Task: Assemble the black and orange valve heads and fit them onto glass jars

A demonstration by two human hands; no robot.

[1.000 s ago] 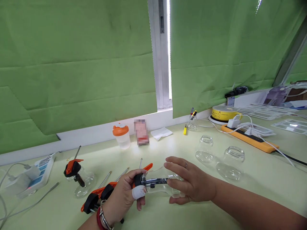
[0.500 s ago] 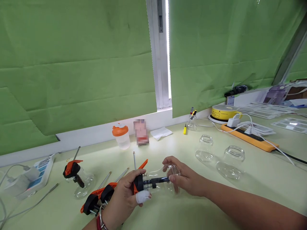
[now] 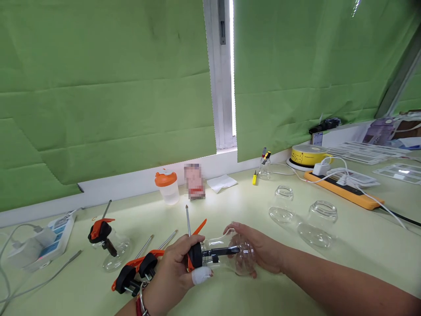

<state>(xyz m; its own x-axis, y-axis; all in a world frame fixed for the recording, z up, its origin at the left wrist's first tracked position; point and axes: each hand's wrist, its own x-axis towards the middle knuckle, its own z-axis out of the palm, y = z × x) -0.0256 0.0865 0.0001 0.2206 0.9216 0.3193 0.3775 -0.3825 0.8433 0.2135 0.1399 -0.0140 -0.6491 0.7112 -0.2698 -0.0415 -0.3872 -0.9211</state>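
A clear bottle (image 3: 219,239) lies on its side between my hands, its black cap (image 3: 196,255) pointing left. The cap has an orange lever (image 3: 199,227) and a thin metal spout, and a dark tube (image 3: 226,251) runs from it inside the bottle. My left hand (image 3: 174,267), its thumb wrapped in white tape, is closed round the cap at the bottle's neck. My right hand (image 3: 263,248) cups the wide base from behind, with its fingers partly seen through the clear wall. Beside my left wrist lie two more black caps (image 3: 126,278) with orange levers and metal spouts.
A capped clear bottle (image 3: 118,250) stands at left near a white power strip (image 3: 61,237). Two uncapped bottles (image 3: 282,202) (image 3: 322,219) stand at right, before an orange power strip (image 3: 348,191). An orange-lidded cup (image 3: 167,188) and a small jar with screwdrivers (image 3: 265,169) are farther back.
My hands have moved slightly right and down with the bottle. My right hand has shifted its hold: the thumb no longer lies across the front, and the palm now cups the base.
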